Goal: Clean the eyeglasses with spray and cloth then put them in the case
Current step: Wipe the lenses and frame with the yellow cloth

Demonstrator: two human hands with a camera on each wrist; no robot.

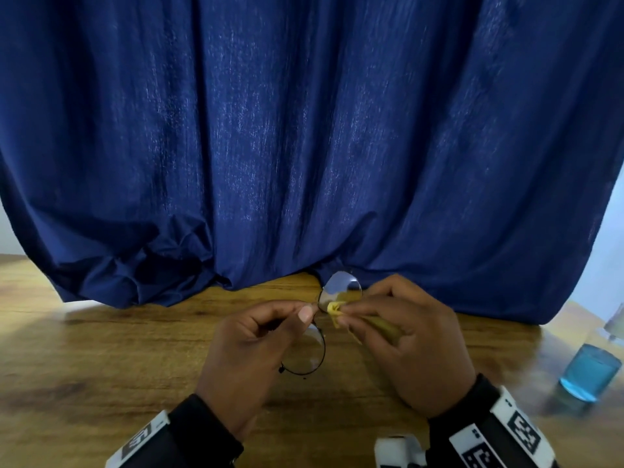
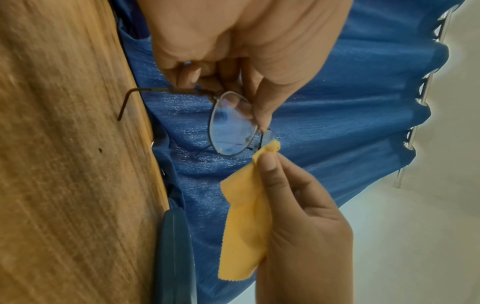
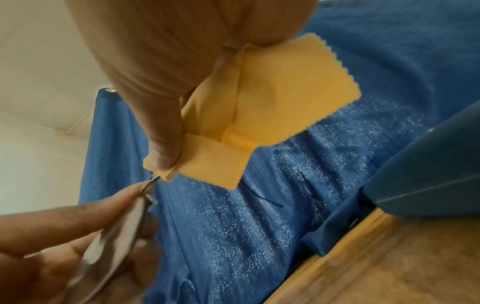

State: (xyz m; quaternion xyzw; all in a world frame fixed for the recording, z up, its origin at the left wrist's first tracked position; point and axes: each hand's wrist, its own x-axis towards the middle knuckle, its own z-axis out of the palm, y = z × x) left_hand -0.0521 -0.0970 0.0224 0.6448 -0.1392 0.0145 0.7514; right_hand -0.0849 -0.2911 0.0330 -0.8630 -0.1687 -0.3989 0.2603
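Standing on the table (image 1: 101, 349), spray bottle (image 1: 589, 373) holds blue liquid.

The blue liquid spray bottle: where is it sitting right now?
In the head view the blue liquid spray bottle stands on the wooden table at the far right edge, right of the right hand and untouched by it.

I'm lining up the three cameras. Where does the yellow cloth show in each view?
Head: yellow cloth just right of centre, low, pinched by the right hand against the eyeglasses.
Left wrist: hanging at lower centre.
Right wrist: upper centre, under the thumb.
Shared landmark: the blue curtain.
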